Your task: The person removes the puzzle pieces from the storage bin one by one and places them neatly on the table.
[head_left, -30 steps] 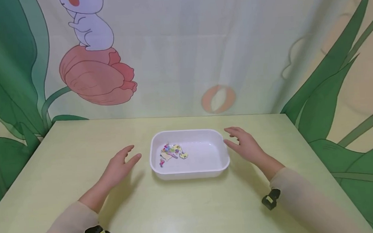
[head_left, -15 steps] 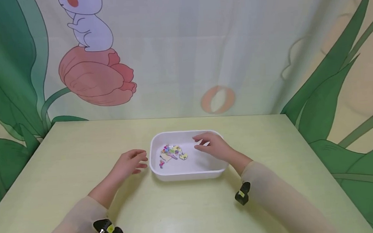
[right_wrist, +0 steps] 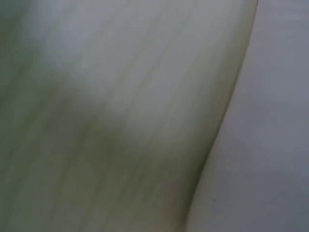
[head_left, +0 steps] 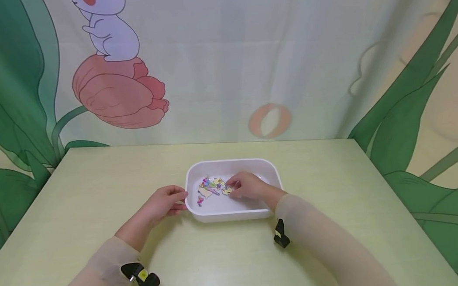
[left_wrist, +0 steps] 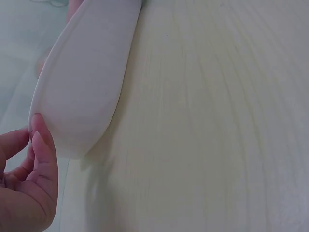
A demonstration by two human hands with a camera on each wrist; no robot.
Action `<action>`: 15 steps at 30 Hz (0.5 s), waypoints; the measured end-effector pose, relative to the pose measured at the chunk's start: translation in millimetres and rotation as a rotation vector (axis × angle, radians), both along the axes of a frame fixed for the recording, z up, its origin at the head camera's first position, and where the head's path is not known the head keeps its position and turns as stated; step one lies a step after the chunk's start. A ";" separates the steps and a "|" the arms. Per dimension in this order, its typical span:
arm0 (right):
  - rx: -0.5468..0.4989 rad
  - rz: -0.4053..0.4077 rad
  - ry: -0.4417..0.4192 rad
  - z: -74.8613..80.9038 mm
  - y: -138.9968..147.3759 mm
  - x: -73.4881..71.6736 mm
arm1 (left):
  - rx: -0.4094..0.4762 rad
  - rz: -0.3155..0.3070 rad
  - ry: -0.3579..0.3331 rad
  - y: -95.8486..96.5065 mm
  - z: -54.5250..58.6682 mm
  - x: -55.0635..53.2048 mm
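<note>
A white plastic tray (head_left: 233, 215) stands on the table, with several small colourful cut-out pieces (head_left: 206, 190) lying flat in its left half. My left hand (head_left: 162, 203) pinches the tray's left rim between thumb and fingers; the left wrist view shows the fingertips (left_wrist: 41, 128) at the rim's edge. Inside the tray my right hand (head_left: 250, 186) reaches down, its thumb and forefinger apart on either side of a small yellow piece (head_left: 226, 191). Whether those fingertips touch it is too small to tell. The right wrist view shows only the tray's outer wall (right_wrist: 260, 145), no hand.
The pale wooden table (head_left: 228, 256) extends around the tray on all sides. Behind it hangs a printed curtain (head_left: 209, 74) with a rabbit and flowers. A black wrist camera (head_left: 143, 278) sits on the left sleeve, another camera (head_left: 281, 234) on the right.
My left hand has moved right from beside the tray and taken hold of its rim. My right hand has come from right of the tray, leftward and down to the yellow piece.
</note>
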State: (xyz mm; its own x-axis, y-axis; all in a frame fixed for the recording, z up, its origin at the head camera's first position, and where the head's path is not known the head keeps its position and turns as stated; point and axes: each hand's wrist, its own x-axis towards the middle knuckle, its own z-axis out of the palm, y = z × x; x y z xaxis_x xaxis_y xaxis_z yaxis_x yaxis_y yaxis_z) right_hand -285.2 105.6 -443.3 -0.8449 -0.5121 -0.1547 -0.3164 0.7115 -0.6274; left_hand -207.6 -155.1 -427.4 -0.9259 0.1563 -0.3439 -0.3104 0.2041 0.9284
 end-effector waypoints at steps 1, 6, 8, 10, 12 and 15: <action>0.004 -0.001 0.010 -0.8 0.3 -0.3 | 0.010 -0.003 -0.007 0.0 0.1 -0.3; 0.007 0.007 0.048 -4.1 1.4 -1.5 | 0.051 -0.023 -0.028 -2.3 0.7 -1.7; 0.007 0.009 0.055 -5.8 2.0 -1.8 | 0.062 -0.031 -0.030 -2.7 0.8 -2.1; 0.012 0.024 0.076 -6.9 2.3 -1.6 | 0.072 -0.040 -0.032 -2.9 0.7 -2.4; 0.030 0.061 0.118 -7.1 2.0 -1.1 | 0.082 -0.047 -0.038 -2.9 0.4 -2.4; 0.077 0.109 0.171 -5.6 0.8 0.5 | 0.087 -0.051 -0.049 -2.5 0.2 -2.0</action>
State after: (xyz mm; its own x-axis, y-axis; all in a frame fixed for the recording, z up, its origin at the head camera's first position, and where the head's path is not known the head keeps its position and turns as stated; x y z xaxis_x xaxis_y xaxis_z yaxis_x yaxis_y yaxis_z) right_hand -284.7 106.3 -449.0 -0.8024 -0.5941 -0.0559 -0.4915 0.7112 -0.5026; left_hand -209.6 -157.7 -427.2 -0.8985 0.2342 -0.3712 -0.3468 0.1396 0.9275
